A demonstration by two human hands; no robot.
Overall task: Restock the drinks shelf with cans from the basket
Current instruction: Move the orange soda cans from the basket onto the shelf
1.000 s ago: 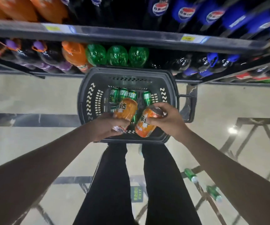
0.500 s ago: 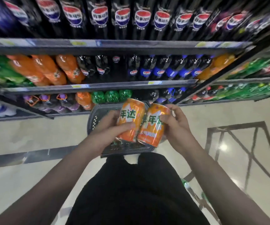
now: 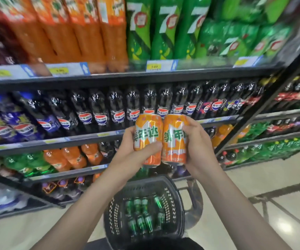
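Two orange soda cans stand upright side by side in front of the drinks shelf. My left hand [image 3: 133, 152] grips the left orange can [image 3: 147, 136] from below and behind. My right hand [image 3: 198, 147] wraps the right orange can [image 3: 174, 139]; the two cans touch. Below them the dark plastic basket [image 3: 179, 210] stands on the floor with several green cans [image 3: 142, 213] lying in it. The cans are level with the shelf of dark cola bottles [image 3: 120, 112].
The upper shelf holds tall orange bottles [image 3: 84, 33] and green bottles [image 3: 163, 29] above price tags [image 3: 161, 65]. Lower shelves carry orange [image 3: 73, 157] and green bottles. A black upright [image 3: 264, 109] divides off another rack at right. Pale tiled floor [image 3: 262, 186] lies to the right.
Both hands lifted the two orange cans out of the basket and up to shelf height. The view swung upward from the basket and floor to the upper shelves.
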